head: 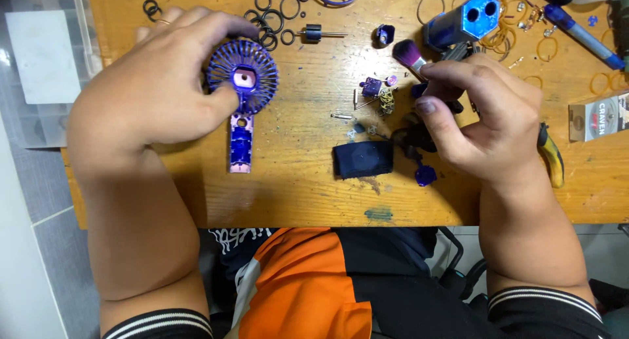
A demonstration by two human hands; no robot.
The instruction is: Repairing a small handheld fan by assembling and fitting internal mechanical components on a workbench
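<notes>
My left hand (154,83) grips a purple round fan grille (244,80) with a narrow handle piece (240,145) lying on the wooden table (301,181). My right hand (481,113) pinches a small brush with a purple-pink bristle tip (409,52), holding it over small purple parts and screws (377,93). A dark blue rectangular block (363,159) lies just below those parts. Between the two hands sit a small purple piece (426,175) and tiny metal bits.
Black rubber rings (275,14) and a small motor with shaft (318,33) lie at the back. A blue hexagonal housing (462,21), rubber bands, blue pens (583,34), a small carton (599,116) and yellow-handled pliers (552,157) fill the right. A clear plastic bin (42,63) stands left.
</notes>
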